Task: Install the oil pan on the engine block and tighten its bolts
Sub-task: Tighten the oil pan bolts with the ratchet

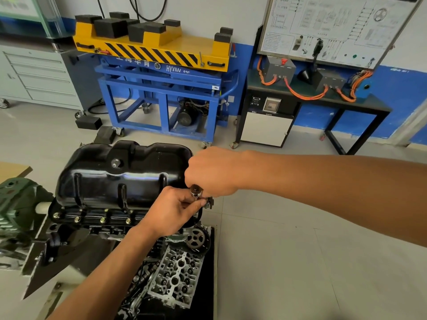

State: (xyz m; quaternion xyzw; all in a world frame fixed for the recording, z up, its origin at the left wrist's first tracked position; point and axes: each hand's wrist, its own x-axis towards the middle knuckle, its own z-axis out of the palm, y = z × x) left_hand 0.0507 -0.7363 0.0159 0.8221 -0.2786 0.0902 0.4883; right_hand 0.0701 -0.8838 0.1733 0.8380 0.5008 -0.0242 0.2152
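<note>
Tightening a bolt at the pan's right-end corner, both hands on the wrench.

The oil pan is sitting on the engine block, with the near-flange bolts seated. My left hand is pinching the socket wrench at its head, and my right hand is clenching what I take for the handle — mostly hidden. I'm aiming at holding the socket square and pulling smoothly — never overtightening.

The oil pan is finished in glossy black, its bolts in brass-gold; chrome is shown on the ratchet. A lift table is painted yellow — black diagonal stripes are set along its edge — over a blue frame. Orange cables are seen; the wall is banded white over blue.
</note>
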